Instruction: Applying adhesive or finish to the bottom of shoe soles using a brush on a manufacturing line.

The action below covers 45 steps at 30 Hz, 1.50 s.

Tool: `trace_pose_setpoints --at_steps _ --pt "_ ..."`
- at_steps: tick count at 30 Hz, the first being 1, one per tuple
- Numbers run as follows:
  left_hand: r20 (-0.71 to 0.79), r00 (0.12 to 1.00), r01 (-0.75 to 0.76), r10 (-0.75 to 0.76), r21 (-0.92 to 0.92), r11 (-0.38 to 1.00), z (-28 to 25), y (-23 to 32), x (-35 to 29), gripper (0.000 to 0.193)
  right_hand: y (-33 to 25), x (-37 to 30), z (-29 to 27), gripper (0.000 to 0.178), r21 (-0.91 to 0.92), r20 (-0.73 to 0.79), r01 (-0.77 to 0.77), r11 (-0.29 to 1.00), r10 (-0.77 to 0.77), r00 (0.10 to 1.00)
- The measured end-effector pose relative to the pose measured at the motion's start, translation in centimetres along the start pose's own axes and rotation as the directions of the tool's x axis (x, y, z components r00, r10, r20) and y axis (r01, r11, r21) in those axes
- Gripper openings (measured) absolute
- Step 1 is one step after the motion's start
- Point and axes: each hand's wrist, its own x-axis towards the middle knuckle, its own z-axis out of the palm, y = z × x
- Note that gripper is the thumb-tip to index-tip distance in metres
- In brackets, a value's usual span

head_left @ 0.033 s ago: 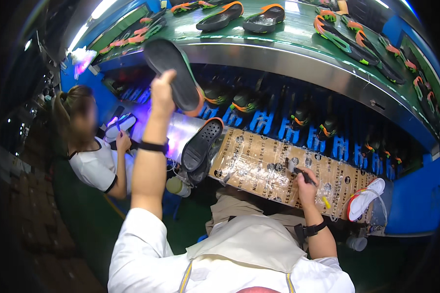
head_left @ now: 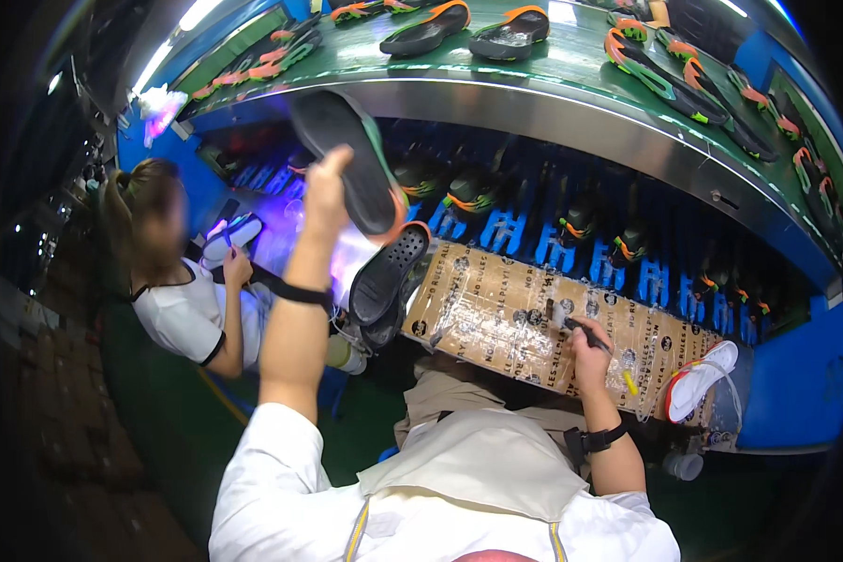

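Note:
My left hand [head_left: 326,192] is raised on the left, its fingers closed around a shoe sole [head_left: 348,169]. The sole has a broad black face with an orange and green edge, and it hangs tilted below the belt's metal edge. Low over the cardboard, my right hand [head_left: 590,361] grips a slim black-handled tool [head_left: 598,343] that has a pale tip; its exact kind is too small to make out. Under the held sole, a black sole with small holes [head_left: 391,272] leans at the left end of the cardboard, overlapping another dark sole [head_left: 389,323].
A taped cardboard sheet [head_left: 496,309] covers the bench, with a white shoe [head_left: 701,382] at its right end. Beyond it are blue racks [head_left: 504,232] of dark shoes. Overhead, a green conveyor [head_left: 590,75] carries several soles. A co-worker [head_left: 192,309] sits at left, handling a shoe.
My left hand has shifted a little right and down with the sole. My right hand has moved only slightly, and its tool now lies at a slightly different angle.

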Motion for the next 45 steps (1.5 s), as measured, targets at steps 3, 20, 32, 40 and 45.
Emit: trace_pose_setpoints --at_steps 3,20,32,40,45 --pt "0.119 0.937 0.348 -0.328 -0.365 0.863 2.6 -4.8 -9.6 0.043 -4.0 -0.7 1.4 0.021 0.062 0.074 -0.03 0.998 0.025 0.997" --pt "0.444 0.796 0.602 -0.411 -0.652 0.461 10.6 -10.9 -25.2 0.089 -13.5 -2.0 11.8 0.022 0.096 0.391 0.003 0.995 -0.04 0.919" --pt "0.339 0.83 0.556 -0.443 -0.577 0.598 11.9 -12.4 -26.1 0.079 -13.7 -3.0 13.3 0.023 -0.06 0.323 0.266 0.962 -0.234 0.917" --pt "0.331 0.854 0.52 -0.401 -0.578 0.63 9.4 -11.4 -23.3 0.073 -17.5 -4.3 8.2 0.028 -0.465 0.765 0.542 0.7 0.009 0.644" --pt "0.36 0.845 0.533 -0.396 -0.629 0.567 11.0 -10.1 -24.1 0.075 -18.2 -2.9 10.2 0.027 -0.167 0.502 0.282 0.945 -0.165 0.849"
